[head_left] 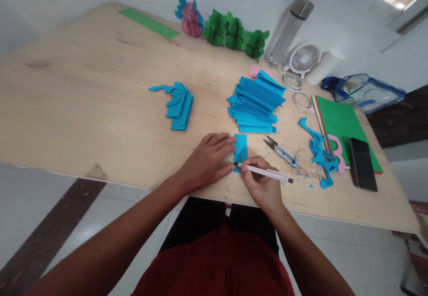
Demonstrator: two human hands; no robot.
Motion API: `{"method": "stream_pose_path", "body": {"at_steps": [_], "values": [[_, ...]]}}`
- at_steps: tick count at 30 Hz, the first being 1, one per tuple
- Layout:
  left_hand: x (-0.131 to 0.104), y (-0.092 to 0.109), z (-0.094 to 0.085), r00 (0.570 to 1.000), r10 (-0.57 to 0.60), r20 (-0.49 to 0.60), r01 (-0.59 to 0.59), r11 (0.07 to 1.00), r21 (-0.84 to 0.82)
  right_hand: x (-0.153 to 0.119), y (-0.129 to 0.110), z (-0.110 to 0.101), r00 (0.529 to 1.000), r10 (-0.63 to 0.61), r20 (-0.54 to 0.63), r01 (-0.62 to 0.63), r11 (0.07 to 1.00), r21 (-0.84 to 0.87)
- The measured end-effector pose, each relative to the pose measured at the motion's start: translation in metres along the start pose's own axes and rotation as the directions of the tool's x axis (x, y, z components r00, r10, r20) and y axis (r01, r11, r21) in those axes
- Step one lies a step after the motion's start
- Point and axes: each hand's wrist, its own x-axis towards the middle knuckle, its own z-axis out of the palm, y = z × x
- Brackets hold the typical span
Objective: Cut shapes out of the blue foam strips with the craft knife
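Your right hand [264, 191] is closest to you, its fingers pinched together on the pen [267, 172], whose tip is at the low part of the blue strip [242, 142]. Your left hand [205, 162] lies flat beside it, fingers a little apart and clamped on nothing, their tips at the strip's left edge. The strip lies on the table [117, 131] between your hands, with curved dark lines on it.

To draw those curves well, press the left fingertips evenly so the paper cannot creep, and keep them off the line. A light, slow stroke should give a clean edge; a hard one could drag or crease the paper. Whether the tip touches just now, you cannot tell from here.

Just beyond your right hand lie the snips [284, 153], points towards the strip; mind them if your wrist swings out. Farther right are blue scraps [319, 153], a pink cutout [340, 153] and the phone [363, 164]. Past the strip sits the blue pile [257, 104], with cut pieces [182, 111] well to its left. Tape rolls [302, 101] lie beyond, then the fan [304, 58], the bottle [286, 33] and green paper shapes [216, 27] along the wall.
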Motion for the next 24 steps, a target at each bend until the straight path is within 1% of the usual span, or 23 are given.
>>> {"method": "stream_pose_path", "body": {"at_steps": [24], "values": [[0.0002, -0.0005, 0.0007, 1.0, 0.005, -0.012, -0.005, 1.0, -0.008, -0.0004, 0.001, 0.0006, 1.0, -0.003, -0.01, 0.003, 1.0, -0.009]]}}
